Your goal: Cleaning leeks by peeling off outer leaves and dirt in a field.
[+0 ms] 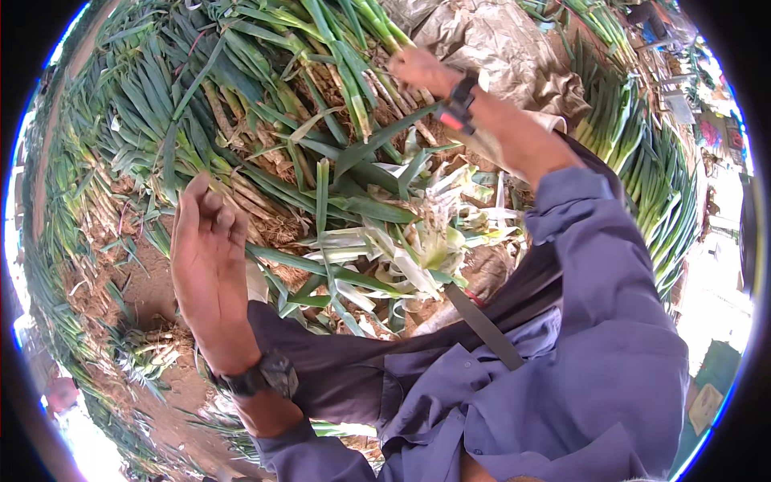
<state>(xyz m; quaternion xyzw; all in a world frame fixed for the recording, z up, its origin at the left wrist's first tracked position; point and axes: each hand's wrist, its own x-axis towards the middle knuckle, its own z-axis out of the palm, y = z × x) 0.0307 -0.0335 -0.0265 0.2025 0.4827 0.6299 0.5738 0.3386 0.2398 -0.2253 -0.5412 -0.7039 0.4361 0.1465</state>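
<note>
My right hand (pixel 424 72): fingers curled, blurred, at leek stalks (pixel 389 26), upper centre; grip, cannot tell. My left hand (pixel 210 261): half open, nothing visible in it, near the leek pile (pixel 148 112). Handling, as judged: light singly, shanks firm, leaves bendable, easily torn; hold mid-shank, above roots. Beyond: crumpled brown sheet (pixel 502 44).

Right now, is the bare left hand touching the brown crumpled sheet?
Apart. The head view shows the bare left hand well left of the brown crumpled sheet, with long green leaves between them.
</note>
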